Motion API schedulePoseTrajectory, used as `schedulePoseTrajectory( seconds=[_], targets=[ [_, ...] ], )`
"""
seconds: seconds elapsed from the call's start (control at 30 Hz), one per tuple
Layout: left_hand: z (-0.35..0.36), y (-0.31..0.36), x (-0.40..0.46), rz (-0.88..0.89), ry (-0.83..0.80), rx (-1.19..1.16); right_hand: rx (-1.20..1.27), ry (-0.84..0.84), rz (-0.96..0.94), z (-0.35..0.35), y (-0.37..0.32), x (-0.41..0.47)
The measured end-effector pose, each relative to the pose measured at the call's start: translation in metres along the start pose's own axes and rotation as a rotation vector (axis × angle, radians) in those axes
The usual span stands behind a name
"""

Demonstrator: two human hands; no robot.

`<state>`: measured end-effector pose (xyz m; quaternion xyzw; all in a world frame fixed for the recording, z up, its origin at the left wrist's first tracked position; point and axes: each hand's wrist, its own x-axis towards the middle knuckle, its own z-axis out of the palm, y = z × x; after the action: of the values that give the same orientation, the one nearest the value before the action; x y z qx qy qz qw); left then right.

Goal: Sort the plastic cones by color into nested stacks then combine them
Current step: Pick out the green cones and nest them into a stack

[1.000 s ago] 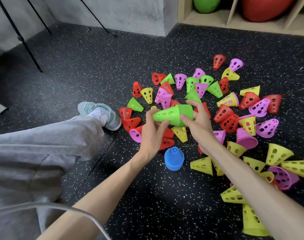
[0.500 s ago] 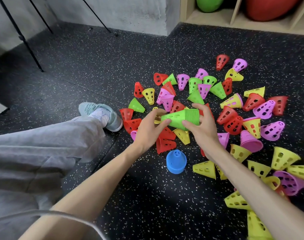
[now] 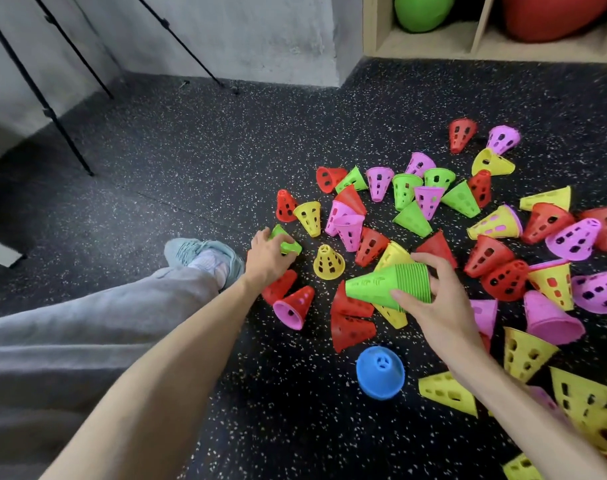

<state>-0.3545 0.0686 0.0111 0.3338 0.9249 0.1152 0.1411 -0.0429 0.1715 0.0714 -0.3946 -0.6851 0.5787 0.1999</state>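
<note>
My right hand (image 3: 430, 306) grips a nested stack of green cones (image 3: 381, 284) by its wide end, held on its side above the floor with the tip pointing left. My left hand (image 3: 265, 258) has reached out to the left edge of the pile and curls its fingers round a single green cone (image 3: 286, 241) lying on the floor. A blue stack (image 3: 380, 372) stands upright near me. Loose red, pink, yellow and green cones lie scattered across the speckled floor; several more green cones (image 3: 412, 218) lie at the far middle.
My grey-trousered leg and pale shoe (image 3: 205, 256) stretch in from the left, close to my left hand. Black tripod legs (image 3: 63, 133) stand at the far left. A wooden shelf (image 3: 378, 36) with a green ball and a red ball is at the back right.
My left hand let go of the green stack's tip and moved left to the lone green cone by my shoe. My right hand keeps the stack, now lower and further right.
</note>
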Motion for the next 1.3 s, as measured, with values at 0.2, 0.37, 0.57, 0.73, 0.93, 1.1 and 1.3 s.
schedulePoseTrajectory(
  seconds=[0.2,0.37,0.57,0.73,0.93,1.1,1.3],
  targets=[
    [0.003,-0.01,0.016,-0.022,0.094,-0.009,-0.008,-0.014,0.003,0.012,0.0,0.004],
    [0.005,-0.007,0.005,0.039,0.206,-0.242,-0.012,-0.006,-0.001,0.015,-0.005,0.006],
    [-0.015,0.014,-0.02,0.163,0.228,-0.324,0.045,0.024,-0.051,0.011,-0.021,0.003],
    [-0.05,0.04,-0.043,0.276,0.12,-0.355,0.043,0.051,-0.11,0.001,-0.042,-0.003],
    [-0.07,0.079,-0.084,0.492,-0.002,-0.299,0.028,0.142,-0.177,-0.023,-0.057,-0.008],
    [-0.064,0.102,-0.109,0.672,0.009,-0.287,0.018,0.132,-0.187,-0.044,-0.053,-0.013],
    [-0.06,0.13,-0.124,0.812,0.001,-0.244,-0.007,0.022,-0.168,-0.059,-0.05,-0.026]
  ],
)
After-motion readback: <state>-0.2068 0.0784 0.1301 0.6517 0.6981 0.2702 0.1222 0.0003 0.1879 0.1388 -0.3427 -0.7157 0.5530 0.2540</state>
